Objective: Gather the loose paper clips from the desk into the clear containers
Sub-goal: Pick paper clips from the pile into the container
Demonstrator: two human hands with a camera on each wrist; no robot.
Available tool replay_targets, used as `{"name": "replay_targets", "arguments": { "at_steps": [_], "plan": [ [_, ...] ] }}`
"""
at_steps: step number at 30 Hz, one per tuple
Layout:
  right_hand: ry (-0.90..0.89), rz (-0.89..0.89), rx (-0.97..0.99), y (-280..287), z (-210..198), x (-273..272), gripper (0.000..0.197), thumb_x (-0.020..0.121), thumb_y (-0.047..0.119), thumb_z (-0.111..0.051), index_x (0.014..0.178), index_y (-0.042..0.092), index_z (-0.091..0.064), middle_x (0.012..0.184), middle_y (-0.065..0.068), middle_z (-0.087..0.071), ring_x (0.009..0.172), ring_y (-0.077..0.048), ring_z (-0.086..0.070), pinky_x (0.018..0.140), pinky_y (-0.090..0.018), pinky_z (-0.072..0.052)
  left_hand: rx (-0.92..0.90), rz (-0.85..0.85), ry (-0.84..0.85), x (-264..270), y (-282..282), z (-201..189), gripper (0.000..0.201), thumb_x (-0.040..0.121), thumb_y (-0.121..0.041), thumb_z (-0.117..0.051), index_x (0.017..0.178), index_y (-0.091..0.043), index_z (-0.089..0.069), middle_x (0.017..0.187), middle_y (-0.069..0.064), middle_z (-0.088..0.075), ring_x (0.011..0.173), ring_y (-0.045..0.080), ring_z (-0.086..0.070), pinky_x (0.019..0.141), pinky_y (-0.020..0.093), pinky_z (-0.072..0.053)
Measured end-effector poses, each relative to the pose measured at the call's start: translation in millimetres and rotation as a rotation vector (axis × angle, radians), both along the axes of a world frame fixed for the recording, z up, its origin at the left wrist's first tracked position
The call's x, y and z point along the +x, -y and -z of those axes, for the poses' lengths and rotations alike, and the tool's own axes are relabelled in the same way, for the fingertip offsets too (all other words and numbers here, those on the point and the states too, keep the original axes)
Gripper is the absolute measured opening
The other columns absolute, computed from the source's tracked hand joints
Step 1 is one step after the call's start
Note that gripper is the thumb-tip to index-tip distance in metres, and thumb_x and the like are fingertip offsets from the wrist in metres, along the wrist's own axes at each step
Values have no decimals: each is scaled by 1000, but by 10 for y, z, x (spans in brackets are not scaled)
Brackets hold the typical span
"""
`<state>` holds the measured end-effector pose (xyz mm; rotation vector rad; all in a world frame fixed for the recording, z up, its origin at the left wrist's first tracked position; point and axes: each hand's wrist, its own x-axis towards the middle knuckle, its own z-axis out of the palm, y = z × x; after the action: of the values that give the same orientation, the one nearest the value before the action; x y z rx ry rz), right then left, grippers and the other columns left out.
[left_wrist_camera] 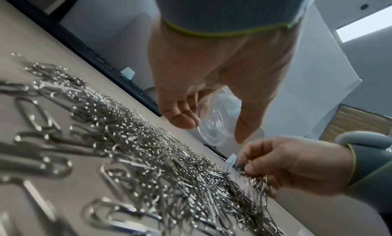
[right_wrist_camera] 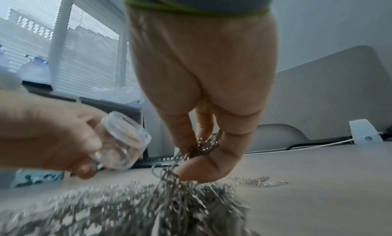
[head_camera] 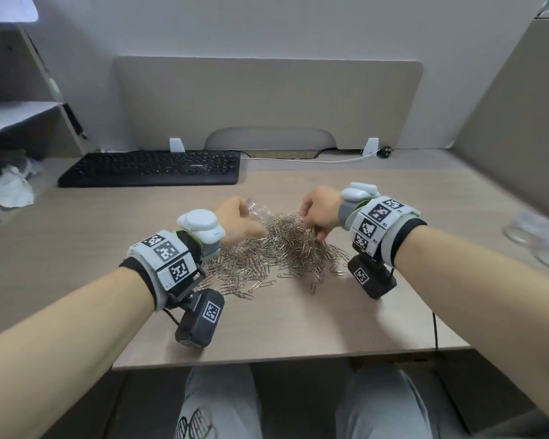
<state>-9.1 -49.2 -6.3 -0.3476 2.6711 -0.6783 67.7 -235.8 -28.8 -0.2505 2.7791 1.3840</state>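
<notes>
A heap of silver paper clips [head_camera: 276, 251] [left_wrist_camera: 148, 155] [right_wrist_camera: 148, 204] is spread over the middle of the desk. My left hand [head_camera: 240, 221] [left_wrist_camera: 203, 95] [right_wrist_camera: 55, 139] grips a small clear jar [head_camera: 259, 212] [left_wrist_camera: 214, 124] [right_wrist_camera: 123, 140], tilted with its open mouth toward the right, just above the heap's far left side. My right hand [head_camera: 319, 213] [left_wrist_camera: 273, 165] [right_wrist_camera: 201, 139] pinches a tangled bunch of clips [right_wrist_camera: 199, 149] and lifts it off the heap's far right side; strands hang down from the fingers.
A black keyboard [head_camera: 152, 168] lies at the back left of the desk [head_camera: 362, 312]. More clear containers [head_camera: 539, 239] stand blurred at the right edge. A white cable [head_camera: 330, 160] runs along the back. Shelves with paper stand at the left.
</notes>
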Motion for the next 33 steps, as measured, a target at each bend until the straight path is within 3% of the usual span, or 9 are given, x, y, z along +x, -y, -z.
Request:
{"name": "replay_targets", "arguments": {
  "at_steps": [5, 8, 10, 13, 16, 20, 25, 31, 33],
  "plan": [
    [24, 87, -329, 1, -280, -8, 15, 82, -8, -66, 81, 5, -58, 77, -15, -61, 43, -22, -60, 46, -29, -56, -47, 54, -26, -28, -63, 10, 57, 78, -11, -81, 123, -9, -47, 104, 2, -57, 76, 7, -55, 61, 22, -46],
    [32, 72, -541, 51, -428, 28, 21, 82, -14, -62, 74, 4, -54, 74, -16, -55, 54, -26, -57, 44, -29, -56, -15, 65, -23, -40, -115, 26, 61, 77, -9, -81, 127, -7, -47, 114, 8, -61, 87, 16, -61, 70, 26, -51],
    [4, 63, -589, 114, -478, 51, 22, 83, -13, -62, 74, 5, -54, 75, -16, -54, 56, -27, -56, 46, -30, -57, 30, 64, -6, -44, -148, 44, 56, 76, -6, -82, 119, -7, -47, 104, 6, -63, 90, 20, -63, 74, 17, -52],
    [-66, 62, -549, 209, -474, 86, 21, 82, -11, -65, 76, 6, -56, 77, -17, -55, 57, -31, -58, 57, -38, -60, 107, 72, 0, -20, -204, 50, 51, 78, -1, -80, 112, -8, -43, 86, -5, -57, 73, 5, -54, 53, 1, -41],
    [-134, 17, -454, 267, -414, 124, 16, 82, -8, -66, 81, 6, -59, 71, -11, -56, 51, -27, -60, 58, -38, -58, 157, 71, -12, -8, -221, 48, 51, 79, 3, -78, 112, -7, -40, 82, -6, -57, 68, 0, -51, 52, 1, -39],
    [-201, -77, -352, 325, -348, 201, 13, 80, -3, -68, 87, 7, -64, 74, -11, -64, 60, -30, -67, 72, -46, -61, 198, 68, -23, 0, -200, 46, 50, 76, 5, -79, 109, -6, -42, 84, -2, -57, 69, 4, -50, 55, 4, -41],
    [-243, -171, -300, 328, -387, 228, 9, 80, 1, -67, 84, 9, -70, 81, -13, -70, 64, -24, -69, 73, -42, -61, 195, 59, -18, -2, -171, 32, 68, 51, -31, -92, 104, -9, -56, 93, 0, -68, 83, 13, -60, 89, 37, -54],
    [-174, -189, -398, 317, -378, 210, 12, 82, -6, -61, 81, 5, -66, 85, -27, -70, 67, -27, -66, 69, -41, -61, 136, 43, -1, 50, -165, -31, 62, 51, -20, -88, 94, -23, -43, 100, 1, -60, 91, 17, -57, 88, 35, -50],
    [-255, -136, -357, 290, -347, 145, 15, 83, -4, -58, 81, 8, -66, 84, -22, -70, 64, -27, -63, 55, -34, -58, 130, 31, 6, 42, -142, -19, 58, 64, -8, -88, 98, -18, -42, 99, 5, -61, 86, 18, -59, 70, 23, -51]
  ]
}}
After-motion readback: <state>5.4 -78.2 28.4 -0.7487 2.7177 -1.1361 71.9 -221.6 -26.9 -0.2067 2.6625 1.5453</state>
